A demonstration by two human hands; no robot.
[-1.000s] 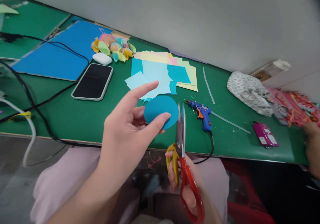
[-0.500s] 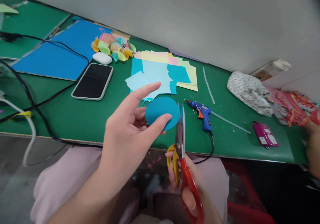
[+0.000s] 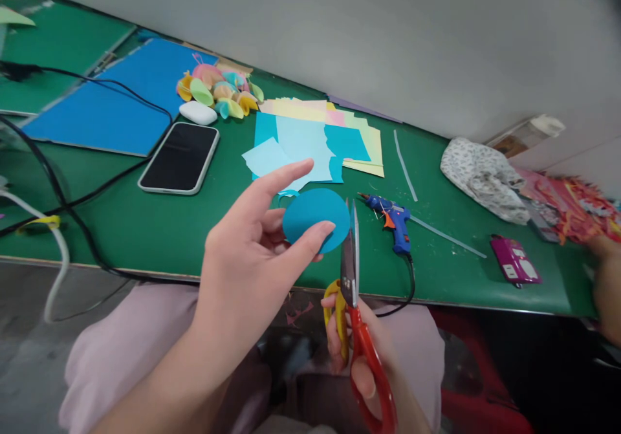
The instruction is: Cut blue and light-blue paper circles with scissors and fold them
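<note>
Between thumb and fingers, my left hand (image 3: pixel 252 233) pinches a round blue paper disc (image 3: pixel 310 214), its index finger stretched out above. My right hand (image 3: pixel 359 343) grips a pair of scissors (image 3: pixel 350 272) with one yellow and one red handle. The blades point up and stand slightly apart at the disc's right edge. Beyond the disc lies a stack of paper sheets (image 3: pixel 301 136) in blue, pale blue and yellow. A thin curl of blue paper shows just behind the disc.
On the green table (image 3: pixel 233 207) are a phone (image 3: pixel 179 158), a white oval case (image 3: pixel 198 112), pastel paper shapes (image 3: pixel 220 91), a blue board (image 3: pixel 111 97), a blue glue gun (image 3: pixel 395 217), a glue stick (image 3: pixel 405 165) and a purple box (image 3: pixel 515 261). Black cables run at left. Another person's hand (image 3: pixel 609 279) is far right.
Almost nothing differs. My hands, the disc and the scissors have barely shifted, and the other person's hand at the right edge has moved slightly.
</note>
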